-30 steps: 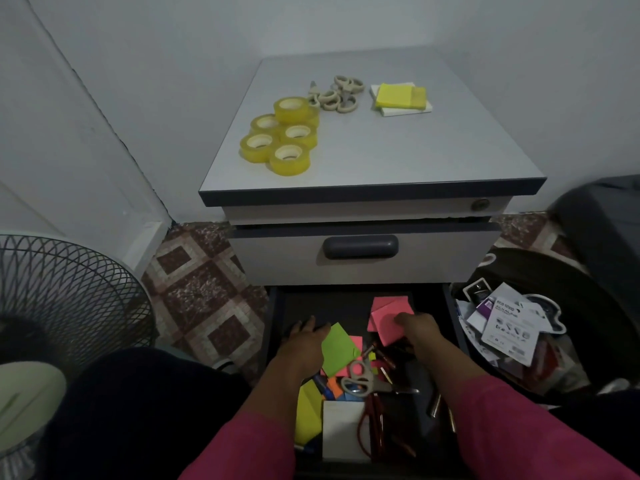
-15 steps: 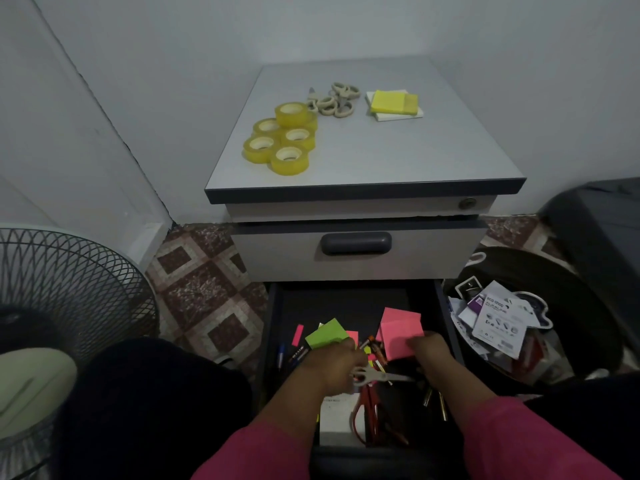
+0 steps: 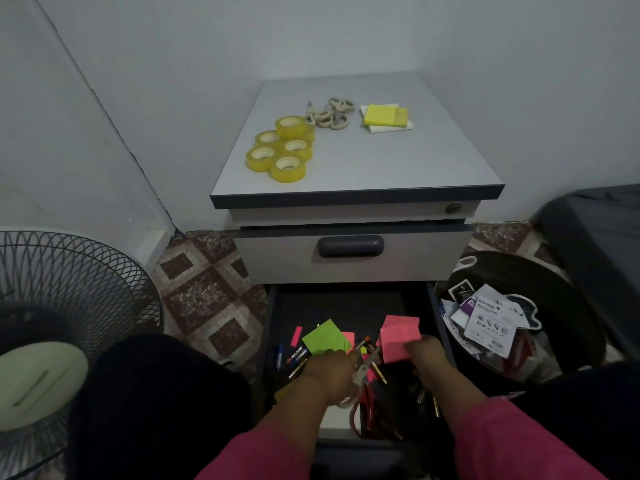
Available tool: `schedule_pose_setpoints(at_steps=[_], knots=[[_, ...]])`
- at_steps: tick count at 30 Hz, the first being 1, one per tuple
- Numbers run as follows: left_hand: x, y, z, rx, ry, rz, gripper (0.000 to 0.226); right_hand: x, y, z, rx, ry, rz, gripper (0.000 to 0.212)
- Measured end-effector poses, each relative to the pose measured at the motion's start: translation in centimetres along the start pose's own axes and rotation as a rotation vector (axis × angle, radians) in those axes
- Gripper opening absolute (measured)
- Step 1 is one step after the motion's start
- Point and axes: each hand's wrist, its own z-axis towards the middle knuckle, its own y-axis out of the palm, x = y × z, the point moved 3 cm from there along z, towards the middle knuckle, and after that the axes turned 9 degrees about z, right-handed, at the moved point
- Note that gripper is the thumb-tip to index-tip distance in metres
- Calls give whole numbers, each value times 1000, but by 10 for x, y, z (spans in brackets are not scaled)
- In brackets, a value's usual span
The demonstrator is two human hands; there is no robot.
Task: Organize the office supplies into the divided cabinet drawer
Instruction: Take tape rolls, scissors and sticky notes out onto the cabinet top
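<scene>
- Low in the frame, the open bottom drawer [image 3: 273, 327] of the cabinet [image 3: 356, 161] holds a jumble of pens, markers and coloured notes.
- Left hand [image 3: 332, 370], at lower centre, has its fingers closed on a green sticky pad [image 3: 325, 336], held tilted above the clutter; scissors [image 3: 362, 372] lie just beside and partly under it.
- Right hand [image 3: 427, 355], lower right of centre, pinches a pink sticky pad [image 3: 398, 337] at its near edge, fingers clamped on it, above the drawer's right side.
- On the cabinet top, upper centre: five yellow tape rolls [image 3: 280, 148] clustered together, touching; a heap of small beige tape rings [image 3: 332, 114] beyond them; a yellow note pad [image 3: 386, 116] on a white pad at the right.
- Right of the drawer, a dark bin [image 3: 568, 306] holds packaging; one card [image 3: 491, 322] reads "eco shop" and "ALKALINE"; the smaller print is too small to read.
- A fan [image 3: 69, 306] fills the lower left.
</scene>
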Motion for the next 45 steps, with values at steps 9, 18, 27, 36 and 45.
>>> schedule_pose_setpoints(at_steps=[9,18,27,36,45], knots=[[16,9,-4,-9,-45,86,64,0,-2,-3,8,6,17,20],[19,14,1,153,99,184,35,2,-1,1,20,28,-5,22],[17,-8,3,207,172,275,31,-3,-3,-7,1,23,-4,19],[-2,-20,-2,140,91,134,24,-4,-4,-15,-10,19,23,23],[-40,-36,-14,244,-171,-670,5,-27,-7,-42,-111,-88,138,28]])
